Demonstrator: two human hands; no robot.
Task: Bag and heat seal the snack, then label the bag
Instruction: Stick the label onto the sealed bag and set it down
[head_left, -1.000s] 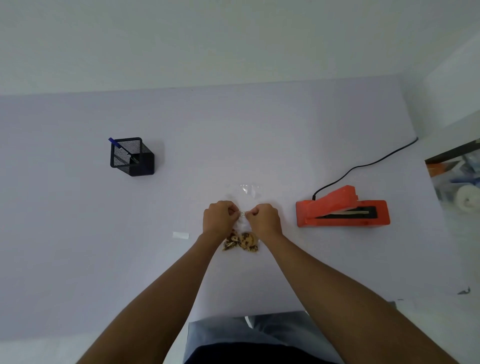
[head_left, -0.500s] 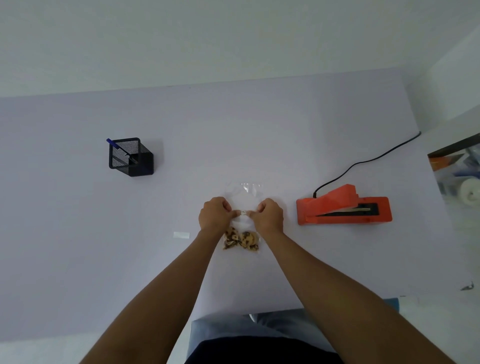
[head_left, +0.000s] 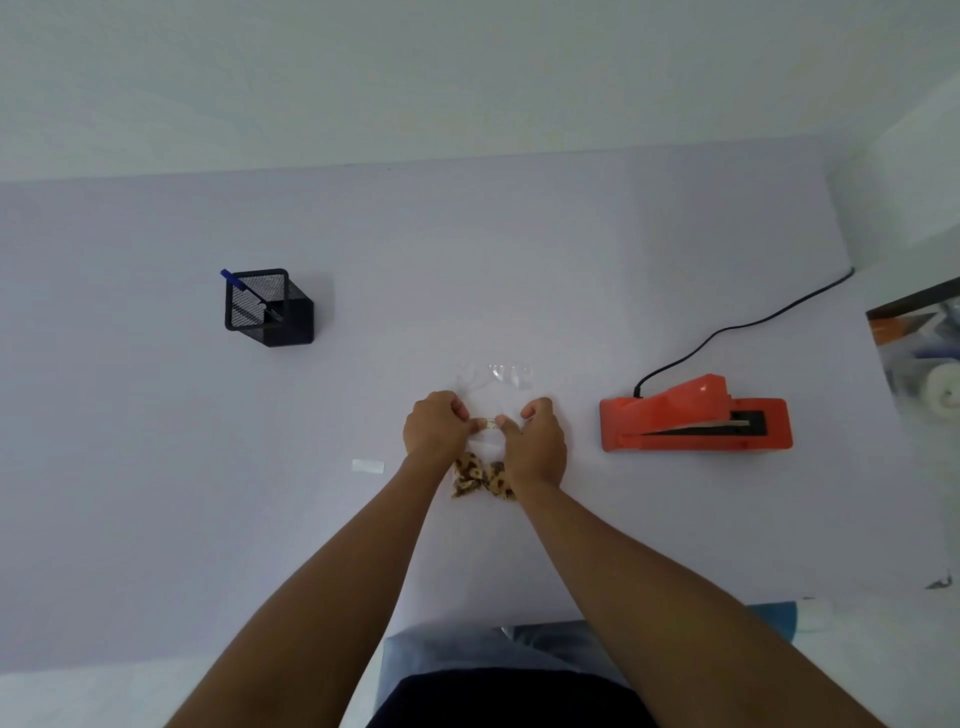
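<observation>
At frame centre my left hand (head_left: 435, 430) and right hand (head_left: 537, 442) pinch the clear bag (head_left: 493, 395) — snack (head_left: 480, 475) just below. I'd keep its mouth wide — pinches even.

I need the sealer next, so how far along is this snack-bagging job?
Done: the snack looks to be inside the clear bag, at its near end. In hand: the left hand and right hand pinch the bag across its middle. Left: the orange heat sealer sits untouched to the right, and the white label still lies on the table, so sealing and labelling remain.
</observation>
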